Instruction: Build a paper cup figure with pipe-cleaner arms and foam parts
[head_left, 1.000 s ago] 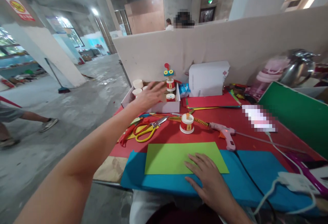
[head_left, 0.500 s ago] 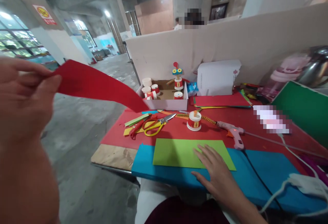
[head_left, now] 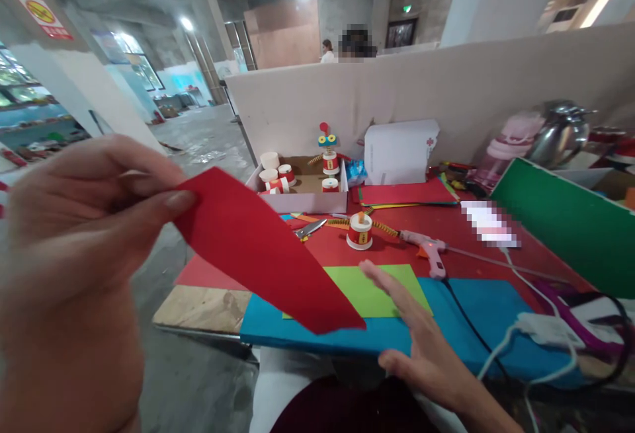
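My left hand (head_left: 94, 235) pinches one end of a long red paper strip (head_left: 268, 261) between thumb and fingers. The strip slants down to the right, its free end in front of a light green sheet (head_left: 381, 291). That sheet lies on a blue foam-like board (head_left: 471, 307) at the table's front. My right hand (head_left: 417, 334) hovers by the green sheet with thumb and fingers apart, holding nothing. Behind the sheet stands a red-and-white paper cup (head_left: 360, 231) with striped spiral arms. A pink glue gun (head_left: 429, 251) lies to its right. Partly hidden by the strip are scissors (head_left: 311, 228).
A shallow box (head_left: 307, 201) at the back holds several cups and a cup figure (head_left: 329, 155). Red sheets (head_left: 407, 192), a white packet (head_left: 399, 152), a pink bottle (head_left: 510, 145), a steel jug (head_left: 560, 132) and a green board (head_left: 570, 228) stand around. White cables (head_left: 546, 330) cross the right side.
My left hand has brought the red strip right and down, across the green sheet. My right hand has lifted off the sheet and turned on edge. The view has shifted slightly right.
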Demonstrator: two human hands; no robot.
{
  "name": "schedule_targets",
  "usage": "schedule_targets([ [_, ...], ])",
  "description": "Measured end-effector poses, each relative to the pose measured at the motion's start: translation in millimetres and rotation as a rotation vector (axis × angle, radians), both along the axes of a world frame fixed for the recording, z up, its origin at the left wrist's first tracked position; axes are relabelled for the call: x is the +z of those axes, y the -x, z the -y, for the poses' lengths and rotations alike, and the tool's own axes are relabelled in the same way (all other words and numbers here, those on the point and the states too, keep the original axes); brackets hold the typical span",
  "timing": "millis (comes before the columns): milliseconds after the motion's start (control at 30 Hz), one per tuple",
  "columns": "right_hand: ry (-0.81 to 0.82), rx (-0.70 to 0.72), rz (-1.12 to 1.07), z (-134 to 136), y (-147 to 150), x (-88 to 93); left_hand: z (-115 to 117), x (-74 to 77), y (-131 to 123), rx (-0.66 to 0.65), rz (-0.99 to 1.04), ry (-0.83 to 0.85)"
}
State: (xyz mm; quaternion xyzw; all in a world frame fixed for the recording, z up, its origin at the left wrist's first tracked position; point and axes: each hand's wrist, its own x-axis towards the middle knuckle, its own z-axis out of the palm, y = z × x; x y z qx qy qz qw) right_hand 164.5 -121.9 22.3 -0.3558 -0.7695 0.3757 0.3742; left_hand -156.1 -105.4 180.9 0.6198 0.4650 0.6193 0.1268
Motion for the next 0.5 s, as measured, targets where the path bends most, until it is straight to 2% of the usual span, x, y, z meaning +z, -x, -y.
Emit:
schedule_targets([
  [100, 0.291, 0.203, -0.147, 4.2, 8.7, 6.2, -10.7, -4.5, -41.6, -0.215, -0.039, 0.121],
  [200, 0.548, 0.256, -0.356, 5.0, 24.8, 1.1, -33.4, -29.9, -63.0, -0.332, -0.104, 0.297],
  [300, 0.760, 0.139, -0.429, 3.9, 36.1, -13.6, -53.1, -69.1, -78.8, -0.406, -0.030, 0.464],
  [433, 0.911, -0.045, -0.480, 2.1, 31.8, -31.9, -59.3, -122.2, -103.1, -0.395, 0.394, 0.638],
  [500, 0.935, -0.096, -0.504, 1.1, 24.7, -36.7, -55.3, -143.1, -115.6, -0.452, 0.492, 0.730],
])
